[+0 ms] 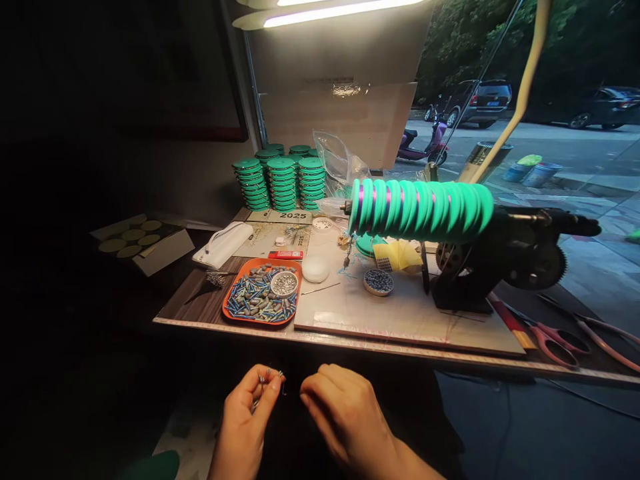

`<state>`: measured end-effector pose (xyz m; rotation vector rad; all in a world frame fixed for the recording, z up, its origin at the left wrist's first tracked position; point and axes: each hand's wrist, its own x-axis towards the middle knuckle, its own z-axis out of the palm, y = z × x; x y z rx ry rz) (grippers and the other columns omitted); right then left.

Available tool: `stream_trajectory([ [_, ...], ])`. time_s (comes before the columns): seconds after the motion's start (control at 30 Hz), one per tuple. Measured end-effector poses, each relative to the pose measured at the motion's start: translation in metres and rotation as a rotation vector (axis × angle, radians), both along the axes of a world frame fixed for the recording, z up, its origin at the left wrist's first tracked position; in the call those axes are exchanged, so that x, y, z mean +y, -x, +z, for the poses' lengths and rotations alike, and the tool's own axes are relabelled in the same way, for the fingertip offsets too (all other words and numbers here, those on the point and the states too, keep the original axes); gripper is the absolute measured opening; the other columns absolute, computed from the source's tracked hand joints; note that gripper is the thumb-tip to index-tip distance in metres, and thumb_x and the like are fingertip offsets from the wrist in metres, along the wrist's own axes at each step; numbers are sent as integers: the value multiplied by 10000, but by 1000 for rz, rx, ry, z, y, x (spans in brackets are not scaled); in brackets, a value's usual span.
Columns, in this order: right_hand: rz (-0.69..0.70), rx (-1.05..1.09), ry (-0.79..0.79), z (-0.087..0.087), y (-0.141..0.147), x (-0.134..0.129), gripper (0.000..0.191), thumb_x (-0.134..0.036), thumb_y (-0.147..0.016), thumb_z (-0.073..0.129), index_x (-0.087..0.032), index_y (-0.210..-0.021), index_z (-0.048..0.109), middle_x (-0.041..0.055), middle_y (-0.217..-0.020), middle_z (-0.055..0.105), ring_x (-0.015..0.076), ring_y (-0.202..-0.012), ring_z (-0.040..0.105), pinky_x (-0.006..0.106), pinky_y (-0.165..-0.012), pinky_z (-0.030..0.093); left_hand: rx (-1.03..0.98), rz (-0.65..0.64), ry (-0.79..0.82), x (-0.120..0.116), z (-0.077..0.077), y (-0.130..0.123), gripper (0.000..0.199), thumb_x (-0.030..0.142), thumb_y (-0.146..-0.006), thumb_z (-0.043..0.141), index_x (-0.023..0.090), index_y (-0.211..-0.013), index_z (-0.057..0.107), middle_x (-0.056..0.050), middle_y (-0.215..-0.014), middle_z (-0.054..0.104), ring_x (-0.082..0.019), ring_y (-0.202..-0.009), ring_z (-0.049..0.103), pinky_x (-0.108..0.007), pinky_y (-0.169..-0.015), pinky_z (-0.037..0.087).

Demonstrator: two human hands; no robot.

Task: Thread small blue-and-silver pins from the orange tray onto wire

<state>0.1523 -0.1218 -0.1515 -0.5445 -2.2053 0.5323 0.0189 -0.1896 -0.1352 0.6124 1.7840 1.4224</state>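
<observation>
Below the table's front edge, my left hand (pixel 246 417) pinches small shiny metal pieces (pixel 279 375) between thumb and forefinger. A thin hook-like wire (pixel 285 389) hangs from them; its exact kind is too small to tell. Facing it, my right hand (pixel 345 410) has its fingers curled and pressed together, and what they hold, if anything, is hidden. Nearest on the table is an orange tray (pixel 228 312) full of blue and grey spring-like or cylindrical pieces. In that tray sits a white dish of small silvery parts (pixel 284 284).
A black winding machine (pixel 460 280) carries a row of green foam spools (pixel 420 210). More green spools (pixel 283 183) stand stacked at the back. A round tub of dark beads (pixel 379 283) and a white lid (pixel 315 269) lie mid-table; scissors (pixel 555 343) lie at the right edge.
</observation>
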Motion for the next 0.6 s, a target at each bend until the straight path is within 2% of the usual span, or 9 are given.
stream_trajectory([
  [0.13,4,-4,6,0,0,0,213,-194,-878,359,-177,-746,526,-18,-627,510,72,-569,405,196,-550,253,169,-14,-5,-1,-1,0,395,542,-594,662,155,-592,588,2,-569,546,-130,-566,491,-205,-539,407],
  [0.33,17,19,47,2,0,0,204,-195,-871,374,-175,-746,534,-22,-624,516,59,-564,416,185,-549,268,439,-93,-22,-11,-14,5,276,435,-770,548,179,-673,584,4,-622,562,-137,-594,534,-195,-552,437],
  [0.6,56,45,198,5,-2,0,190,-192,-854,395,-166,-725,532,-31,-609,514,31,-555,433,147,-546,289,760,-74,-106,-15,-16,3,187,351,-810,536,198,-728,606,23,-612,619,-118,-541,595,-150,-498,456],
])
